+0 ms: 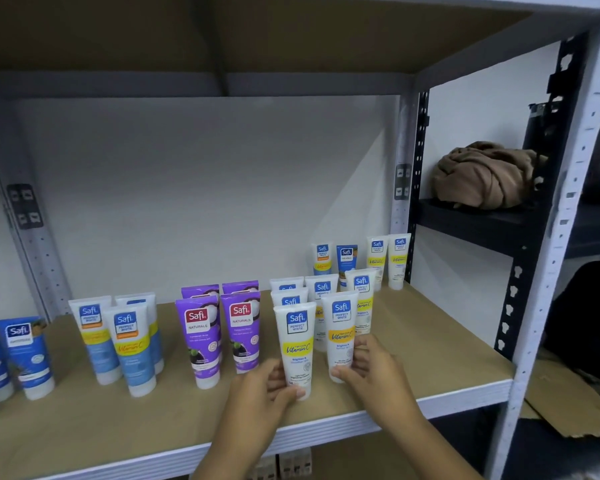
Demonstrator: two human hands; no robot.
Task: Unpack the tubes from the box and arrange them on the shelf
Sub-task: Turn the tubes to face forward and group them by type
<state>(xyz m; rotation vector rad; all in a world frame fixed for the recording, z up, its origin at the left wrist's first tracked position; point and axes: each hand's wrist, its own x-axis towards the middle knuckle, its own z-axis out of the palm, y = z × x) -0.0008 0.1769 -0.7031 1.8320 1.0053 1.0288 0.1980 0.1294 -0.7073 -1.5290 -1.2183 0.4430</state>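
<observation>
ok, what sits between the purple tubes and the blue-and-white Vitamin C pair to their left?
Head view: nothing stands there, only bare brown shelf board between the purple tubes and the blue-and-white pair.

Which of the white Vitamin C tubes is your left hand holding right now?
The frontmost white tube, nearest the shelf edge; the left hand grips its base. The right hand holds the neighbouring tube.

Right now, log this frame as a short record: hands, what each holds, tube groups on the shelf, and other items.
left hand: grips the front white Vitamin C tube, upright on the shelf
right hand: grips the neighbouring white tube, upright
purple tubes: four, two rows, left of the held tubes
white-and-blue tubes: cluster further left
dark blue tubes: at left edge
back-right row: four tubes by the wall
other: brown cloth on the dark rack
box: not in view
</observation>
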